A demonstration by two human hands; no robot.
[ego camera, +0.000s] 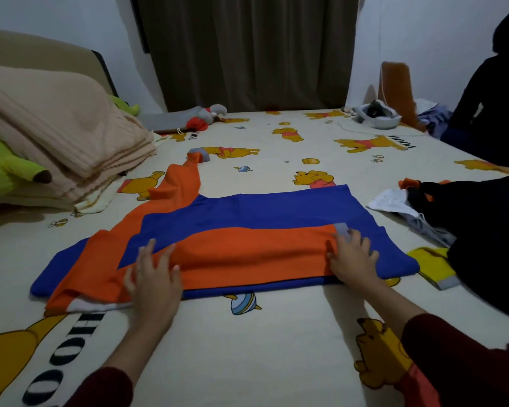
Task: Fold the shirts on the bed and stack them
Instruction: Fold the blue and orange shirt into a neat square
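Observation:
A blue and orange long-sleeved shirt (247, 212) lies spread across the bed (276, 333) in front of me. One orange sleeve is folded across its near half, with the grey cuff at the right. The other orange sleeve (182, 177) stretches away toward the far left. My left hand (155, 277) lies flat with spread fingers on the orange fabric near the shoulder. My right hand (353, 257) rests on the sleeve end beside the grey cuff, its fingers mostly straight.
A heap of dark and white clothes (453, 218) with a yellow piece (432, 262) lies at the right. Folded beige blankets (56, 136) and a green plush toy (0, 165) sit at the left. A person in dark clothing (494, 107) sits at the far right.

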